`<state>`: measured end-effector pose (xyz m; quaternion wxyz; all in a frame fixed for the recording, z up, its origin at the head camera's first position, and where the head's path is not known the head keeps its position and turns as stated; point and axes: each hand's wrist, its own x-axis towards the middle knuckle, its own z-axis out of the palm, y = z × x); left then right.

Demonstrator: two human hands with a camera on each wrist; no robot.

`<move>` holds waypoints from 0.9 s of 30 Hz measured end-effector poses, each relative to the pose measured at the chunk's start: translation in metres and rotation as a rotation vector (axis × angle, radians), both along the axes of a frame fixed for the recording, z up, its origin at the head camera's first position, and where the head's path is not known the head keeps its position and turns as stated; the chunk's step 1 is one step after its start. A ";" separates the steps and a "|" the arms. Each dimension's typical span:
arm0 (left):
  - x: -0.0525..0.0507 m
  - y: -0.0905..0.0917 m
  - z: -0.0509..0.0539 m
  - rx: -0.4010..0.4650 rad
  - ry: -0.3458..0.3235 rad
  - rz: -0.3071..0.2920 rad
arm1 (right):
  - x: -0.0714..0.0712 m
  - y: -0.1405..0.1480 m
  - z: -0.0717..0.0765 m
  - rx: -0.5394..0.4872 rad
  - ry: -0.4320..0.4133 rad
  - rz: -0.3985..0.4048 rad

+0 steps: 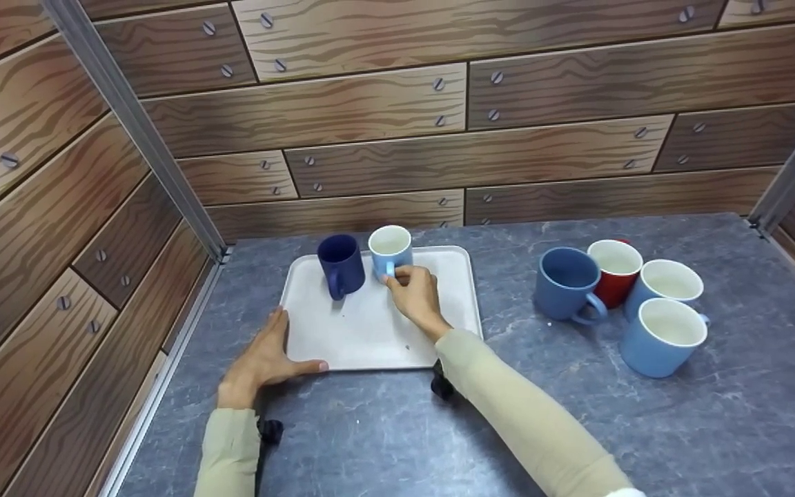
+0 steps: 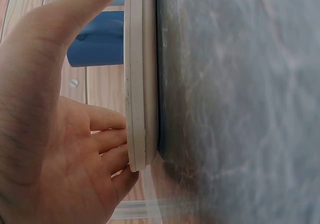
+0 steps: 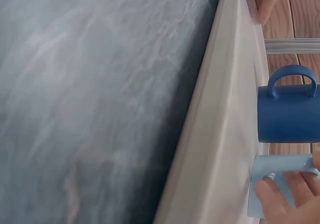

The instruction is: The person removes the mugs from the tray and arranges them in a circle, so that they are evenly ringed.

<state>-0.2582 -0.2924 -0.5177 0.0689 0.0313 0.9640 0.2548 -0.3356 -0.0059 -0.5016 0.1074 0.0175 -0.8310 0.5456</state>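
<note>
On the tray, the pale mug stands beyond the right hand, which pinches its handle. The left hand (fingers spread) touches the tray.

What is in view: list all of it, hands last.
Table: 1, mottled grey-blue, below everything
Tray: 1, off-white, on table, left of the mug cluster
Dark blue mug: 1, dark blue, tray's far side
Pale blue mug: 1, pale blue, white inside, right of dark blue mug
Medium blue mug: 1, blue, right of tray
Red mug: 1, red, white inside, beside medium blue mug
Light blue mugs: 2, light blue, white inside, cluster's right
Walls: 3, brown wood-patterned, back and sides
Sleeves: 2, pale, on forearms
Left hand: 1, bare, tray's near-left corner
Right hand: 1, bare, pinching pale blue mug's handle
</note>
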 end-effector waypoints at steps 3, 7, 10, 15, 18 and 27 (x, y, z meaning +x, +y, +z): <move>0.000 -0.001 0.000 -0.004 0.008 -0.004 | 0.000 -0.002 0.001 -0.004 -0.013 -0.024; 0.001 -0.002 -0.001 -0.005 0.016 -0.005 | 0.001 -0.004 0.002 -0.015 -0.030 -0.042; 0.001 -0.001 0.000 0.001 0.014 -0.001 | 0.002 -0.002 0.002 -0.024 -0.040 -0.056; 0.001 0.001 -0.001 0.003 0.020 -0.001 | 0.004 0.003 0.001 -0.060 -0.046 -0.084; 0.001 0.001 -0.001 0.000 0.029 0.001 | 0.004 0.007 0.002 -0.074 -0.051 -0.072; 0.001 -0.001 0.000 -0.005 0.014 0.005 | 0.008 0.023 0.011 -0.058 -0.063 -0.015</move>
